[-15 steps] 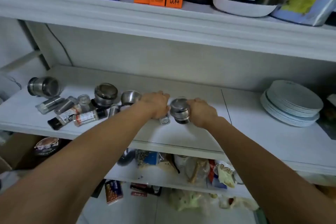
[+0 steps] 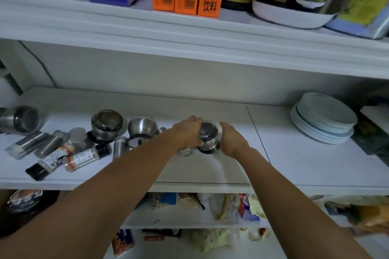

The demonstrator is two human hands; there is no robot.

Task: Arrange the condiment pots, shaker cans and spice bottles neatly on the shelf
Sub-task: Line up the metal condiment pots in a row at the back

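At frame centre our left hand [image 2: 186, 132] wraps the steel pot [image 2: 208, 137], upright on the shelf [image 2: 284, 153]; our right hand [image 2: 233, 137] is spread just beside it; bottles [image 2: 82, 157] lie jumbled left.

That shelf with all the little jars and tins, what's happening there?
A person is tidying it. The left hand grips a steel condiment pot standing upright mid-shelf, while the right hand is open just beside it, not clearly touching. To the left, more pots, shaker cans and spice bottles lie jumbled, mostly on their sides. A stack of plates sits at the right. Most sorting is not yet done.
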